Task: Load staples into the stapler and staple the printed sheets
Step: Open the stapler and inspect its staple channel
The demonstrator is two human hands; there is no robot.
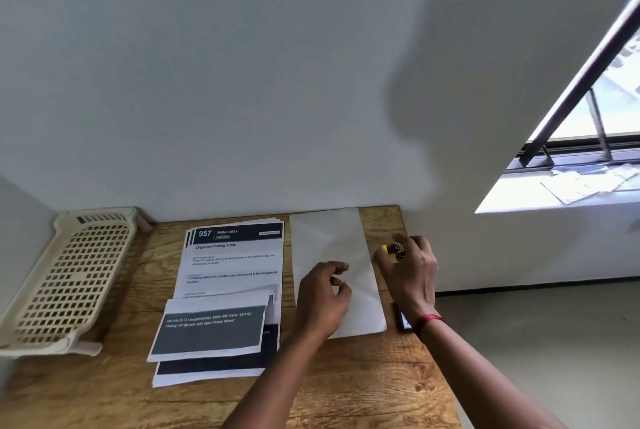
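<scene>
Right hand (410, 272), fingers curled around yellow stapler (393, 249) near desk's (363, 394) far right edge; left hand (323, 293) loosely curled, empty; lift stapler squarely before loading.

One wooden bench (363, 390) carries one cream perforated tray (65, 276) at lower left, one fanned stack of printed sheets (235, 255) at centre, one folded printed sheet (211, 328) lying on that stack, and one blank white sheet (332, 238) beside it. Two hands show: the left hand (323, 297) and the right hand (410, 272). One small yellow object (393, 248) sits at the right hand's fingertips.

Bare, sleeveless forearms; red thread band (428, 319) around right wrist.
</scene>
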